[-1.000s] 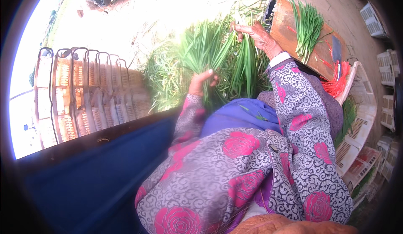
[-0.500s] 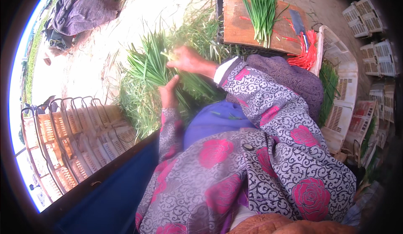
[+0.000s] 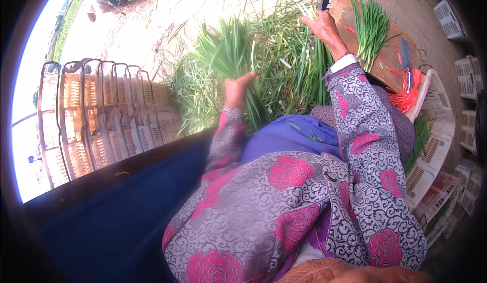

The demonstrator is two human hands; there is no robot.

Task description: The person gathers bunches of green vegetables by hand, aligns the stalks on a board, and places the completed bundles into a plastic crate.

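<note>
My left hand (image 3: 237,90) is closed round a bunch of green chives (image 3: 225,47), whose leaves fan out above the fist and hang below it. To the right and farther off, my right hand (image 3: 324,29) grips a smaller clump of chives (image 3: 318,64) near the pale stem ends, with its leaves hanging down toward my lap. Between and beyond the hands lies a heap of loose chives and trimmings (image 3: 284,54). A neat chive bunch (image 3: 373,26) rests on a wooden board (image 3: 342,16) just right of my right hand.
On the board's right side lies a cleaver (image 3: 406,54) beside red ties (image 3: 408,92). A pale plastic crate (image 3: 436,130) with chives stands at my right. Stacked crates (image 3: 101,115) are at the left, behind a dark rail (image 3: 127,166). More crates (image 3: 466,75) line the far right.
My right hand has moved away from the left one, out to the right near the board, with a clump of chives. My left hand still holds its bunch. The view has shifted.
</note>
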